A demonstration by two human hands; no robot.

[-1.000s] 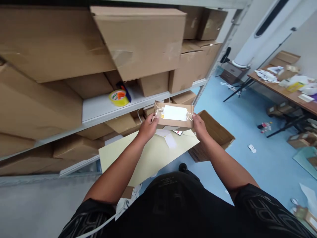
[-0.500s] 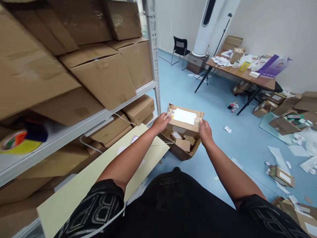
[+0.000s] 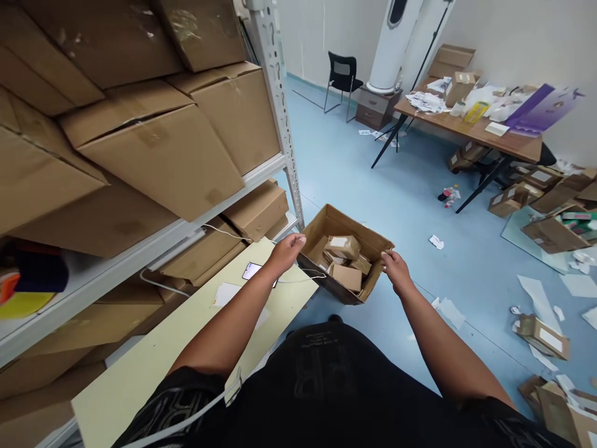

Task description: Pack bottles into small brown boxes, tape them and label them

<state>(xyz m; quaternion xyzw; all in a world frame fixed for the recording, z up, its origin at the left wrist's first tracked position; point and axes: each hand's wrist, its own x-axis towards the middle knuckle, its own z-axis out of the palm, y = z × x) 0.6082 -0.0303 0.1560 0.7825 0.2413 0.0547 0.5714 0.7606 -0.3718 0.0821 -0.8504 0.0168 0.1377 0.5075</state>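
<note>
A large open cardboard box [image 3: 321, 285] stands in front of me with several small brown parcels in it. On top of them rests a parcel with a white label [image 3: 342, 246]; below it sits a plain small carton [image 3: 346, 277]. My left hand [image 3: 288, 254] hovers at the box's left rim, fingers loosely bent, holding nothing. At the right rim is my right hand [image 3: 396, 271], thumb and fingers slightly apart and free of any parcel; whether it touches the cardboard is unclear.
A pale yellow board [image 3: 186, 348] at left carries a phone [image 3: 252, 270], papers and a white cable. Metal shelving [image 3: 265, 168] holds big cartons. A wooden table [image 3: 471, 130] stands far right; parcels and paper scraps [image 3: 437, 241] litter the floor.
The labelled parcel that both hands held above the box has been let go and lies inside it. My hands are now apart at the rims, and the view has shifted slightly.
</note>
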